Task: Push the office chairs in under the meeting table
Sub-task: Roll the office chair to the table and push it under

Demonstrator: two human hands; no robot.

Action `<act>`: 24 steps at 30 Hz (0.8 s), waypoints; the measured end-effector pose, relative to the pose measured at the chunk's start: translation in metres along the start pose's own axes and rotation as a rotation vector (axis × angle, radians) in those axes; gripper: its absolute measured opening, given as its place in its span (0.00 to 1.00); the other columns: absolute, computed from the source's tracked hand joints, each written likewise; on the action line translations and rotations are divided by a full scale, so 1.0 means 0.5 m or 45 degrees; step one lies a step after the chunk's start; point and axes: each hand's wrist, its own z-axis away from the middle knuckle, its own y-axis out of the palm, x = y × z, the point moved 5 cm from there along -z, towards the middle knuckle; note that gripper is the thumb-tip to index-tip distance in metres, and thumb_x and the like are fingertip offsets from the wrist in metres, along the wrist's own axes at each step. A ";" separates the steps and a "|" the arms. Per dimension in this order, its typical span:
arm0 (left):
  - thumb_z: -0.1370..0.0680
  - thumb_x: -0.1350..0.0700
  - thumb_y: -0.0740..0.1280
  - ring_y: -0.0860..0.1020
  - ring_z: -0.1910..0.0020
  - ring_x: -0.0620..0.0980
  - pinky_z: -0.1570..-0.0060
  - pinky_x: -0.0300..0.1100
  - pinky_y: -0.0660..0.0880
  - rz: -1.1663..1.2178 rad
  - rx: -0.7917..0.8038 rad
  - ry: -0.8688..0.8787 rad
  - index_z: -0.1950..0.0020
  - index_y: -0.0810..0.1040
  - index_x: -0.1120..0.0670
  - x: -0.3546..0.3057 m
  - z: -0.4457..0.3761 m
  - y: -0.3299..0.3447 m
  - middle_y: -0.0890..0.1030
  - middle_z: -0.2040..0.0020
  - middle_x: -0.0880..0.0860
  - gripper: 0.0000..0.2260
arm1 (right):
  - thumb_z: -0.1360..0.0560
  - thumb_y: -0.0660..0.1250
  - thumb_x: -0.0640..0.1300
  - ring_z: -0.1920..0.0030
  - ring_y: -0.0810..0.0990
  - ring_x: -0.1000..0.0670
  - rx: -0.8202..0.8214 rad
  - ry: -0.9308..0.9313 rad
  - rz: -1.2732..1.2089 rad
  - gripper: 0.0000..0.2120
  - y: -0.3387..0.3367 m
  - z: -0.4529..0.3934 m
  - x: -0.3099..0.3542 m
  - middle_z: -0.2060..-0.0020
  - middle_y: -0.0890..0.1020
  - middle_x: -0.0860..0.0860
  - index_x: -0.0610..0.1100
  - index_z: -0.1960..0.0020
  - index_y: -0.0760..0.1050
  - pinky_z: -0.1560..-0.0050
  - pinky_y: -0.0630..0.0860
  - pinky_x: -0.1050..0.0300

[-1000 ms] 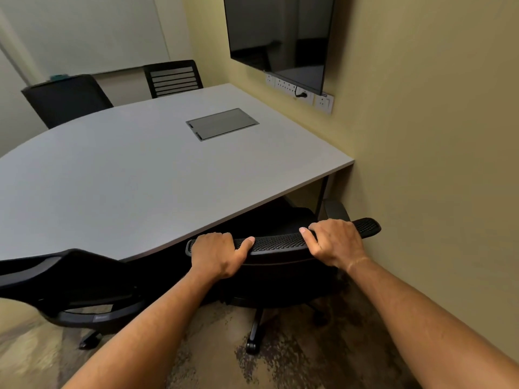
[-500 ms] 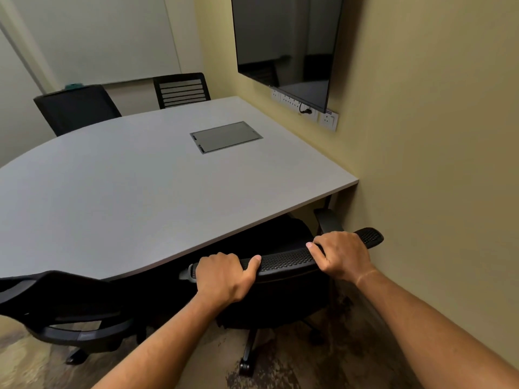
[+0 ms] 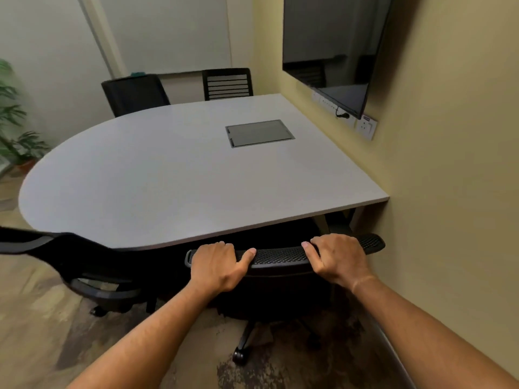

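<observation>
A black mesh office chair (image 3: 280,256) stands at the near edge of the grey meeting table (image 3: 168,178), its seat tucked under the top. My left hand (image 3: 217,265) grips the left part of the chair's top rail. My right hand (image 3: 335,258) grips the right part of the same rail. A second black chair (image 3: 84,265) stands to the left, angled, its back just outside the table's curved edge. Two more black chairs, one solid-backed (image 3: 134,92) and one slatted (image 3: 227,82), sit at the far side.
A yellow wall (image 3: 449,192) runs close along the right, with a wall screen (image 3: 334,43) and sockets (image 3: 365,126). A cable hatch (image 3: 259,133) is set in the tabletop. A potted plant (image 3: 14,122) stands at the far left. The floor is patterned carpet.
The chair under my hands has rolled further in under the table, and my view has risen and moved forward, showing more of the far side and the plant.
</observation>
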 end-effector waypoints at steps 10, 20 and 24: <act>0.26 0.28 0.36 0.74 0.62 0.51 0.58 0.48 0.72 -0.003 0.011 -0.167 0.59 0.70 0.53 -0.056 0.008 -0.007 0.75 0.60 0.51 0.34 | 0.22 0.46 0.62 0.51 0.82 0.44 0.012 -0.148 -0.040 0.31 0.007 -0.029 -0.061 0.53 0.84 0.45 0.43 0.48 0.82 0.44 0.76 0.46; 0.25 0.28 0.37 0.75 0.38 0.55 0.33 0.49 0.67 0.012 -0.019 -0.227 0.36 0.74 0.60 -0.070 -0.008 0.001 0.79 0.38 0.58 0.44 | 0.22 0.44 0.64 0.32 0.74 0.43 0.073 -0.158 -0.057 0.36 0.004 -0.047 -0.080 0.34 0.78 0.41 0.41 0.31 0.74 0.29 0.66 0.45; 0.26 0.27 0.36 0.63 0.24 0.56 0.25 0.50 0.57 0.043 0.032 -0.277 0.23 0.61 0.63 -0.059 -0.017 0.010 0.66 0.24 0.62 0.48 | 0.22 0.45 0.64 0.33 0.75 0.42 0.076 -0.141 -0.079 0.36 0.007 -0.061 -0.078 0.35 0.78 0.41 0.40 0.32 0.74 0.29 0.67 0.44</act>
